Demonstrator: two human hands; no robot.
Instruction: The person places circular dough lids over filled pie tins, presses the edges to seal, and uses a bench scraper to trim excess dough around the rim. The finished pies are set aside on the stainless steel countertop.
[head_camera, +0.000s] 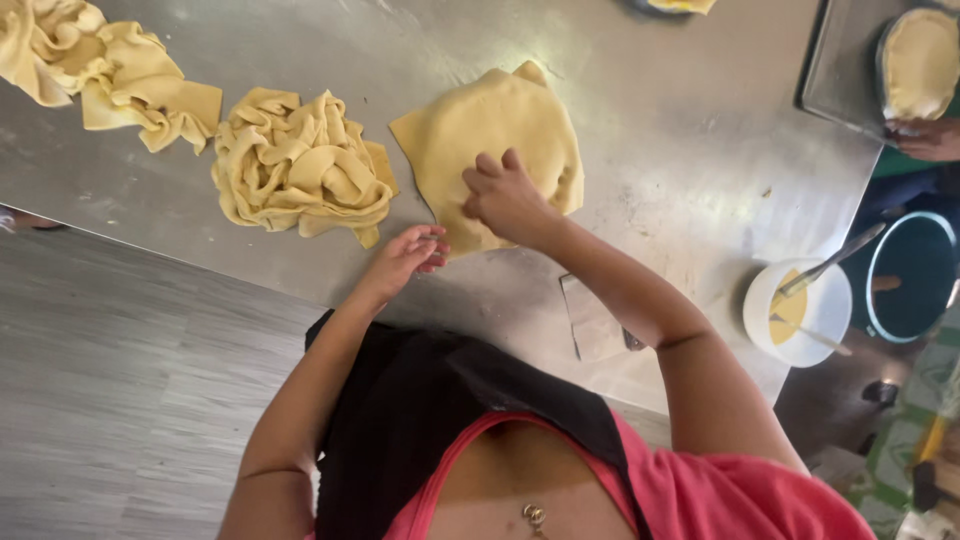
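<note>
brushed steel worktable (690, 150), grey wood-look floor (120, 380), soft even light

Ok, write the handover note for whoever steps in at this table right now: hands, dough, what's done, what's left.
Right hand: palm down, pressing on the flat dough sheet draped over a mound on the steel table.
Left hand: at the sheet's near edge, fingers pinched; whether it grips the dough is not clear.
Beside it: a crumpled heap of dough strips; further crumpled dough pieces at the far end.
White bowl with yellow liquid and utensils by the table's edge.
Another person's hand is at a dough-covered pan on a tray.
Done: sheet laid over. Left: its edges are loose, untrimmed.
</note>
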